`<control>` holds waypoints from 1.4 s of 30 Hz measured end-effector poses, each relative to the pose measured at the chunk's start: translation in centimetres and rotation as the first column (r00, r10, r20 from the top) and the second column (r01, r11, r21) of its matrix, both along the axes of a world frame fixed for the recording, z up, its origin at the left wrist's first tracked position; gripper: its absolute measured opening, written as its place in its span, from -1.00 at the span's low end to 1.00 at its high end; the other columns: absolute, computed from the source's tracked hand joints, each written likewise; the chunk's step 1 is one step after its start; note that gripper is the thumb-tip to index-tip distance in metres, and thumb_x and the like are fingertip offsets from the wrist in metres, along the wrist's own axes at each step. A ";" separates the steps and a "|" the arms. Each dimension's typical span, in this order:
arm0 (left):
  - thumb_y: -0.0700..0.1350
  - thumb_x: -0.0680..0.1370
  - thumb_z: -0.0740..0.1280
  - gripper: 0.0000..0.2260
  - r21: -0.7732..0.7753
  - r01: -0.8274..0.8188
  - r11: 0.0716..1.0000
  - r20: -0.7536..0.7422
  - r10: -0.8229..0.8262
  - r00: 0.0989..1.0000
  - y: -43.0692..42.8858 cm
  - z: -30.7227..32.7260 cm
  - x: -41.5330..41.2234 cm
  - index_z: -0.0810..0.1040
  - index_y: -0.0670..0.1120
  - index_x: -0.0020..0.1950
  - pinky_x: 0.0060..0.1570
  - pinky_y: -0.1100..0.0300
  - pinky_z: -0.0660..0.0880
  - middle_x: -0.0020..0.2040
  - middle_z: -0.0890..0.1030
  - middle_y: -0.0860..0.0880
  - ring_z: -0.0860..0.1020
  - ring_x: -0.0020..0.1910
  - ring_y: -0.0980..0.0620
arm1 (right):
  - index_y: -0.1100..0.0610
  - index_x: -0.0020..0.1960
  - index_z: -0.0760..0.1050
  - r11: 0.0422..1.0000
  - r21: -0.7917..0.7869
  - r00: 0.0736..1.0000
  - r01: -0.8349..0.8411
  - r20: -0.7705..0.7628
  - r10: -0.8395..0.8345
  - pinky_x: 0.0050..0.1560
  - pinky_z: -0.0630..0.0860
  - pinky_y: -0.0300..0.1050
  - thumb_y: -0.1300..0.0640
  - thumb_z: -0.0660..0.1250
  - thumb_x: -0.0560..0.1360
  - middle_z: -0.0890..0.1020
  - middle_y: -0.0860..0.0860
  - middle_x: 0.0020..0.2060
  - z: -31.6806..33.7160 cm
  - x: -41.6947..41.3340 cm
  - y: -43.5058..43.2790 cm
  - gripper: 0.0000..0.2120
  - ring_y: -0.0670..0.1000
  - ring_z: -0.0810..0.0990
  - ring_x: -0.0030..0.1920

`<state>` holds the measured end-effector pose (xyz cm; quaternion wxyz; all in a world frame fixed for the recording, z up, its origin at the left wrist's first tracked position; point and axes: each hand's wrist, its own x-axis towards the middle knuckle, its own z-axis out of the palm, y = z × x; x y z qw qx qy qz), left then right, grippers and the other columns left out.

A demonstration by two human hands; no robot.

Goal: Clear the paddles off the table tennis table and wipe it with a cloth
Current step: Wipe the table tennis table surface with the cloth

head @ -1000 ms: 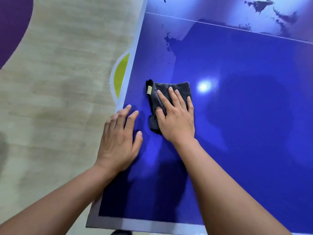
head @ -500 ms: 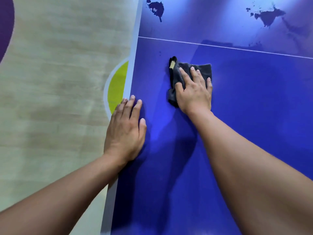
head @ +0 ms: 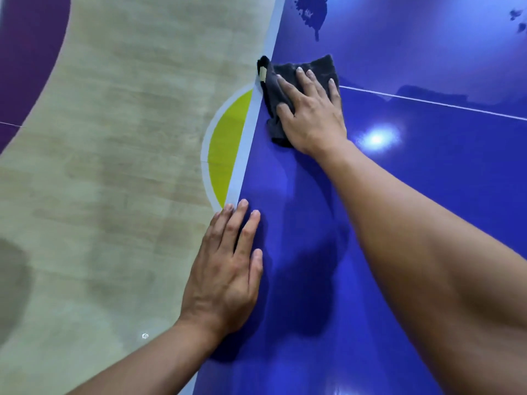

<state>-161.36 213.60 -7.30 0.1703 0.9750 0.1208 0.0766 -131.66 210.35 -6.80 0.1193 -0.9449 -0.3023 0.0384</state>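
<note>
Slid left to the counter [head: 427,195] edge: cloth [head: 271,95], pressed under right hand [head: 313,118], fingers [head: 306,84] straight. Flat near that edge, left hand [head: 225,275], holding nothing.

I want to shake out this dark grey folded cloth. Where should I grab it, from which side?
Pinch the bunched left end of the dark grey folded cloth, by its tan tag, from the floor side. That end reaches the edge of the blue table, so fingers likely slip under; the rest lies flat under the right hand.
</note>
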 end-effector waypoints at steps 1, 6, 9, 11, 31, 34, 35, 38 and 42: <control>-0.05 0.64 0.12 -0.51 -0.001 -0.003 1.000 0.003 0.003 1.000 0.1 0.0 0.0 0.34 -0.18 0.56 0.55 -0.09 0.19 0.59 0.28 -0.15 0.20 0.60 -0.15 | -0.21 0.62 0.14 1.000 0.006 1.000 -0.018 0.000 0.018 0.61 -0.22 0.11 -0.15 -0.02 0.61 0.09 -0.02 0.65 0.0 0.4 0.7 -0.44 -0.07 -0.04 0.64; -0.07 0.65 0.12 -0.53 0.004 -0.013 1.000 0.019 0.013 1.000 0.4 -0.2 0.0 0.36 -0.18 0.55 0.55 -0.09 0.20 0.59 0.29 -0.15 0.21 0.60 -0.15 | -0.21 0.62 0.15 0.998 0.017 0.998 -0.061 -0.019 0.061 0.62 -0.22 0.11 -0.14 -0.03 0.60 0.10 -0.03 0.65 -0.2 0.4 1.3 -0.43 -0.06 -0.03 0.64; -0.07 0.65 0.11 -0.54 0.012 -0.019 1.000 0.030 0.019 0.999 0.2 -0.3 0.0 0.37 -0.18 0.54 0.55 -0.09 0.21 0.57 0.32 -0.16 0.24 0.58 -0.16 | -0.20 0.62 0.16 0.995 0.019 0.995 -0.095 -0.007 0.095 0.62 -0.20 0.11 -0.13 -0.02 0.61 0.11 -0.03 0.64 -0.2 -1.9 0.5 -0.44 -0.06 -0.01 0.64; -0.11 0.62 0.13 -0.54 0.013 -0.028 1.000 0.057 0.027 0.998 0.3 -0.4 -0.1 0.40 -0.19 0.51 0.55 -0.08 0.21 0.55 0.35 -0.18 0.28 0.55 -0.19 | -0.19 0.61 0.16 0.996 0.020 0.996 -0.089 -0.013 0.090 0.62 -0.20 0.11 -0.12 -0.01 0.61 0.11 -0.03 0.64 -0.2 -4.3 0.1 -0.44 -0.06 -0.01 0.64; -0.18 0.61 0.19 -0.61 -0.118 -0.039 0.992 0.022 0.042 0.999 -5.1 0.2 -33.5 0.49 -0.19 0.43 0.26 -0.05 0.42 0.39 0.52 -0.18 0.53 0.28 -0.20 | -0.18 0.61 0.19 0.999 0.036 1.000 -0.004 0.016 0.004 0.62 -0.15 0.12 -0.11 0.01 0.61 0.15 -0.01 0.64 0.1 -38.4 -9.0 -0.44 -0.03 0.03 0.63; -0.22 0.61 0.24 -0.62 -0.108 -0.010 0.994 0.034 0.014 0.999 -6.9 0.2 -37.1 0.48 -0.21 0.44 0.35 0.01 0.37 0.41 0.52 -0.16 0.50 0.35 -0.14 | -0.18 0.61 0.19 0.999 0.032 1.000 -0.003 0.007 0.002 0.61 -0.16 0.12 -0.11 0.01 0.62 0.15 -0.01 0.64 0.3 -42.7 -10.3 -0.45 -0.04 0.03 0.64; -0.22 0.62 0.24 -0.62 -0.110 -0.011 0.994 0.038 0.015 0.999 -7.4 0.1 -37.9 0.47 -0.21 0.44 0.36 0.02 0.37 0.41 0.52 -0.15 0.50 0.36 -0.13 | -0.18 0.61 0.19 0.999 0.035 1.000 -0.006 0.007 0.006 0.61 -0.16 0.12 -0.11 0.02 0.62 0.15 -0.01 0.64 0.4 -44.1 -10.7 -0.45 -0.04 0.03 0.64; -0.21 0.64 0.21 -0.65 -0.108 -0.040 0.993 0.062 0.047 0.997 -8.7 0.2 -40.1 0.49 -0.20 0.42 0.34 0.03 0.38 0.40 0.53 -0.15 0.50 0.33 -0.13 | -0.16 0.61 0.19 0.999 0.041 1.000 -0.013 0.013 0.012 0.61 -0.13 0.14 -0.11 0.00 0.62 0.15 0.01 0.64 0.5 -48.8 -12.1 -0.45 -0.02 0.03 0.64; -0.28 0.61 0.18 -0.62 -0.115 -0.097 0.989 0.076 0.106 0.991 -10.1 0.5 -42.7 0.44 -0.21 0.43 0.34 0.00 0.37 0.40 0.51 -0.15 0.45 0.37 -0.12 | -0.15 0.61 0.20 0.999 0.045 0.999 0.029 0.014 -0.030 0.61 -0.13 0.17 -0.12 -0.02 0.63 0.17 0.03 0.63 0.4 -54.4 -13.5 -0.45 0.01 0.04 0.64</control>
